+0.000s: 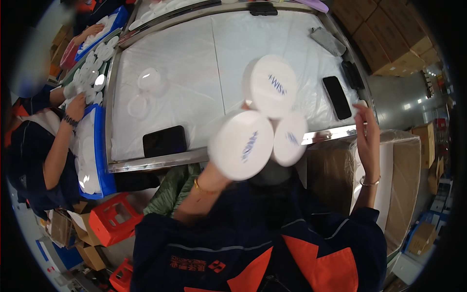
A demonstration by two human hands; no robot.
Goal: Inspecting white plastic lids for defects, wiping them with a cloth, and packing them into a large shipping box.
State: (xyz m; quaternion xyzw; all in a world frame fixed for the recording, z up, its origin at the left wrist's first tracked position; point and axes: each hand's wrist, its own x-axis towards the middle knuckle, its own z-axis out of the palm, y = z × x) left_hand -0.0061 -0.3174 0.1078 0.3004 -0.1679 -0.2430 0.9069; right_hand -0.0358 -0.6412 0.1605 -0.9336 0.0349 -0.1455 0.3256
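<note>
My left hand (228,170) lies hidden behind three round white lids (242,144) raised near my face, over the near edge of the table (194,73); its fingers seem to be grasping them, though I cannot tell how. My right hand (368,134) is released, fingers spread over the lined carton (404,170). I'd keep the lids level and overlapped so none slides off.
</note>
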